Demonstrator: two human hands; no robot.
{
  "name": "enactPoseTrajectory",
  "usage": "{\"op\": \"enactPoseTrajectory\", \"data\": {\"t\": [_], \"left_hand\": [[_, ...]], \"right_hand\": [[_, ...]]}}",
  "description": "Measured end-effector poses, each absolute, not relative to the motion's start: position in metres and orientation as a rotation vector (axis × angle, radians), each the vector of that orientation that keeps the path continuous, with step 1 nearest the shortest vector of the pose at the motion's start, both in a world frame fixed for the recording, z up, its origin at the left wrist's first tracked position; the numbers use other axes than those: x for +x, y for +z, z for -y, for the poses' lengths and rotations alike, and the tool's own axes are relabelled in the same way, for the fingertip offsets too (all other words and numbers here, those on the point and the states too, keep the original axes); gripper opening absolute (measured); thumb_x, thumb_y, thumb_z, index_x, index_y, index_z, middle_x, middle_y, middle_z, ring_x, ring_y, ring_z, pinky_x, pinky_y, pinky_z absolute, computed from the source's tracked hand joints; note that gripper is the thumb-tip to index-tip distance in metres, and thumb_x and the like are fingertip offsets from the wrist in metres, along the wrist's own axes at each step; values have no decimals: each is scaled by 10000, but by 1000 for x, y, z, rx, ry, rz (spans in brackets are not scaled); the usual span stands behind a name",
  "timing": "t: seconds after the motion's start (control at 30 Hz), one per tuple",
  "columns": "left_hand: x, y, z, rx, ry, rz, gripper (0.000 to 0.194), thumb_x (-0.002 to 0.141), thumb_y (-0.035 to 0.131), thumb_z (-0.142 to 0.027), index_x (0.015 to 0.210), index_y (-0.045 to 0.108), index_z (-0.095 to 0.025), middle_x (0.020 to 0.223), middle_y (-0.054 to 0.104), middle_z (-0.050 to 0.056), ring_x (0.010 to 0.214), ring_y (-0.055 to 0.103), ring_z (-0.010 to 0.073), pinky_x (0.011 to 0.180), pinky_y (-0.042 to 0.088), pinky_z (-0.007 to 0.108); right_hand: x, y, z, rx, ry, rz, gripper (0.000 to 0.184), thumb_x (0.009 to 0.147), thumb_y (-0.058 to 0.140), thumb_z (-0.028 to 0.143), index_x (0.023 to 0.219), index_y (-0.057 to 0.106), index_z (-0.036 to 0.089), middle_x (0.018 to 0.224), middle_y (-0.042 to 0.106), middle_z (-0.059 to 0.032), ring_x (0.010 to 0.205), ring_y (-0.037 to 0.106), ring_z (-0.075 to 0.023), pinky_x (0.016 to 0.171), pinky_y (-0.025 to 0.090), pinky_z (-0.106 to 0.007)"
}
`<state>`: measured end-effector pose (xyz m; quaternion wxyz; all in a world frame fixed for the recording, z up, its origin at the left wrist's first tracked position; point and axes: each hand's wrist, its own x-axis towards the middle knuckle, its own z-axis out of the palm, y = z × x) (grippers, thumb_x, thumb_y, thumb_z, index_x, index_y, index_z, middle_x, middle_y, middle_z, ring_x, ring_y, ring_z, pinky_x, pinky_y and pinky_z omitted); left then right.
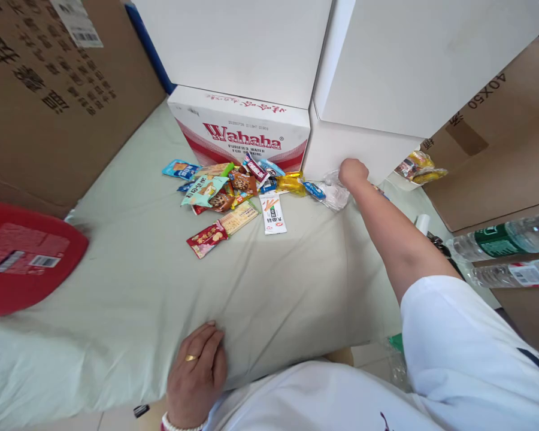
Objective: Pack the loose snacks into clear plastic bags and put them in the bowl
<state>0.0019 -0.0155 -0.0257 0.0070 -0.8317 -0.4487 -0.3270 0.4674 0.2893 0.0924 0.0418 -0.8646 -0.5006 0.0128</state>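
Clear, crinkled plastic bag point(335, 196): on the cloth-covered tabletop point(287, 287), toward its far edge, before the white cartons point(359, 146). From the right hand point(354, 172), by far the nearer, it lies to the left and slightly bodyward, seemingly touching; long axis unclear among the creases. Right fingers curl out of sight; can't tell whether they grip it. Left hand point(196, 374) rests palm-down at the near edge, well apart, fingers loosely bent, slightly parted, nothing held.
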Motion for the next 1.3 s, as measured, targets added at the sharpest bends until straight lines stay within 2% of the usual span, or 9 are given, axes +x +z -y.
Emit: {"op": "enactPoseTrajectory", "data": {"t": [0.13, 0.27, 0.37, 0.53, 0.77, 0.87, 0.93, 1.17, 1.3], "left_hand": [[3, -20, 19, -2508, -1265, 1593, 198, 873, 605, -82, 1032, 627, -198, 1056, 658, 105, 1008, 673, 251, 889, 561, 409], [17, 2, 17, -2436, -1475, 1889, 108, 912, 604, -139, 993, 632, -205, 957, 643, 52, 834, 644, 173, 737, 534, 308], [39, 28, 9, -2606, -1644, 1951, 97, 939, 580, -149, 972, 648, -210, 815, 624, -4, 642, 557, 110, 588, 453, 237], [88, 55, -9, -2848, -1818, 1895, 136, 962, 552, -223, 922, 682, -218, 808, 628, 16, 676, 559, 127, 622, 442, 253], [135, 26, -31, -2936, -1612, 2109, 231, 842, 728, -301, 1051, 686, -213, 943, 634, 34, 661, 529, 134, 667, 426, 287], [137, 11, -31, -3006, -1563, 2117, 54, 874, 644, -212, 875, 698, -213, 811, 622, 17, 690, 545, 151, 676, 402, 281], [134, 6, -30, -3049, -1612, 2105, 125, 888, 608, -197, 788, 681, -209, 734, 601, 5, 679, 545, 149, 663, 390, 272], [124, 2, -28, -3038, -1685, 2168, 110, 873, 637, -244, 786, 693, -208, 720, 604, -2, 645, 531, 139, 644, 386, 267], [121, 3, -24, -3049, -1753, 2149, 112, 866, 654, -253, 772, 695, -206, 720, 594, 1, 652, 524, 136, 648, 389, 269]], "right_hand": [[459, 121, -238, -2229, 351, 1320, 204, 888, 597, 298, 931, 696, 125, 965, 700, -178, 839, 642, -233, 685, 492, -320], [418, 119, -147, -1768, 969, 1086, 326, 796, 702, 475, 742, 548, 193, 689, 577, -19, 481, 351, -69, 444, 245, -219], [379, 96, -84, -1558, 1286, 850, 441, 661, 833, 508, 695, 525, 195, 610, 504, 38, 454, 262, -37, 433, 142, -209], [332, 60, -33, -1536, 1310, 676, 484, 644, 856, 521, 629, 496, 198, 566, 484, 51, 460, 269, -46, 441, 123, -229], [298, 46, -22, -1522, 1387, 777, 476, 719, 783, 568, 624, 479, 215, 553, 445, 61, 482, 255, -75, 471, 155, -257], [291, 45, -18, -1502, 1436, 853, 487, 735, 772, 591, 628, 483, 213, 558, 430, 63, 496, 244, -77, 484, 158, -255], [291, 44, -16, -1466, 1492, 892, 496, 745, 773, 606, 641, 492, 210, 570, 432, 62, 503, 255, -76, 491, 169, -253], [299, 41, -13, -1484, 1399, 681, 520, 769, 705, 726, 848, 605, 222, 766, 559, 14, 520, 356, -82, 437, 188, -232], [297, 37, -16, -1505, 1459, 751, 493, 686, 833, 622, 885, 644, 212, 648, 470, 55, 525, 344, -84, 431, 209, -217]]}}
